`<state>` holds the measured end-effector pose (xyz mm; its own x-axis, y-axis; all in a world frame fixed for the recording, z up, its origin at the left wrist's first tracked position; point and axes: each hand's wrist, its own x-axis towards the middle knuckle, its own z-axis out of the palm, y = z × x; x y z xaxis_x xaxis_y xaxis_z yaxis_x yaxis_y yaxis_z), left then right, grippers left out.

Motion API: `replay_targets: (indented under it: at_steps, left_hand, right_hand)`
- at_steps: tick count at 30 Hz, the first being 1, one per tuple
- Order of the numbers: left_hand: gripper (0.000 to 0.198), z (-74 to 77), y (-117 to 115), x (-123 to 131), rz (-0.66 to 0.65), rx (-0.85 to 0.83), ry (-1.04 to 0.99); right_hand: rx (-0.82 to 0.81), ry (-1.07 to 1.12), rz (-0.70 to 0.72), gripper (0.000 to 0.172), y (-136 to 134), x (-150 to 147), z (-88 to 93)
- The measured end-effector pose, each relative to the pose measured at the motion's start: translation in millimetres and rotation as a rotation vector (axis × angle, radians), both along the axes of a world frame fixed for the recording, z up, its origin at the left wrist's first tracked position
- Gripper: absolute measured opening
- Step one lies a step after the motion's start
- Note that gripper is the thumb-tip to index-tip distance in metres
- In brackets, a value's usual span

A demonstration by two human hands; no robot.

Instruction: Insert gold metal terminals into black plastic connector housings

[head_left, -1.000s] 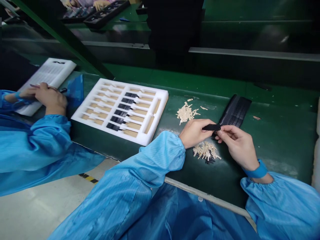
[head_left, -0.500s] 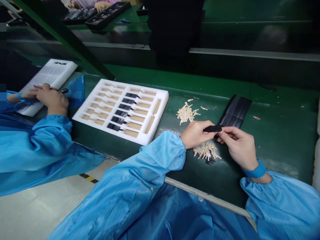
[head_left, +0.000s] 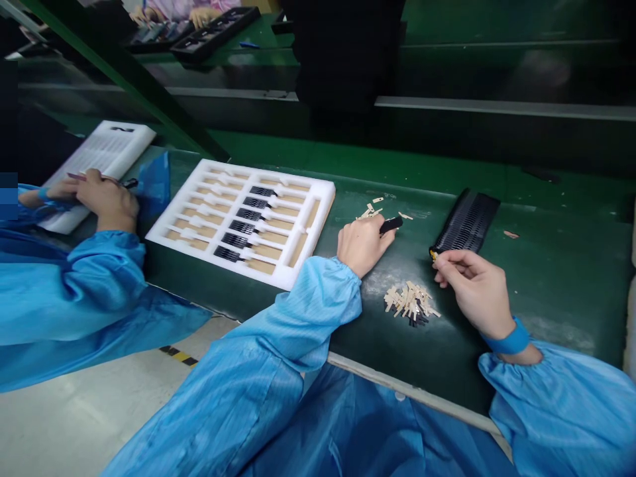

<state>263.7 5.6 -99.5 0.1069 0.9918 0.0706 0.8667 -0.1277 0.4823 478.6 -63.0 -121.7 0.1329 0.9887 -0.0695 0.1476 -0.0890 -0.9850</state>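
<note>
My left hand (head_left: 364,244) is closed around a short, flat black piece (head_left: 391,224), which sticks out past the thumb. Its fingertips reach down over a pile of small cream tabs (head_left: 366,212) and hide most of it. My right hand (head_left: 472,285) pinches thumb and finger together near the front end of a black slotted strip (head_left: 464,222). A small yellow spot shows at those fingertips, too small to name. Between the hands, nearer to me, lies a second heap of cream and black tabs (head_left: 410,301).
Left of my hands lies a white foam tray (head_left: 293,275) with several black slotted pieces (head_left: 243,227) in its slots. A co-worker's hands (head_left: 104,197) work over another white tray (head_left: 116,136). A green beam (head_left: 134,86) slants overhead; another person's hands (head_left: 203,16) show across the bench.
My left hand has moved left and away from my right hand, carrying the black piece to the far pile of cream tabs. My right hand has stayed in place, still pinching.
</note>
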Motion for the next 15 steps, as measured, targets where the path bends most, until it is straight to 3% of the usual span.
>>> replay_targets:
  at_steps: [2,7,10,15]
  left_hand:
    - [0.015,-1.7,-0.3,-0.5,-0.056,-0.016,-0.037]
    - [0.027,-10.5,-11.1,15.4,-0.401,-0.264,-0.584]
    - [0.028,-14.5,-14.4,22.0,-0.406,-0.361,-0.640]
    - [0.023,-16.9,-14.6,21.7,-0.337,-0.274,-0.579]
  right_hand:
    - [-0.001,-0.004,0.004,0.037,0.3,-0.4,0.1]
    - [0.053,-0.034,0.047,0.031,0.3,-0.2,0.7]
    - [0.082,-0.065,0.086,0.024,-0.7,0.5,-1.9]
    - [0.159,-0.173,-0.002,0.018,-3.4,2.7,-9.1]
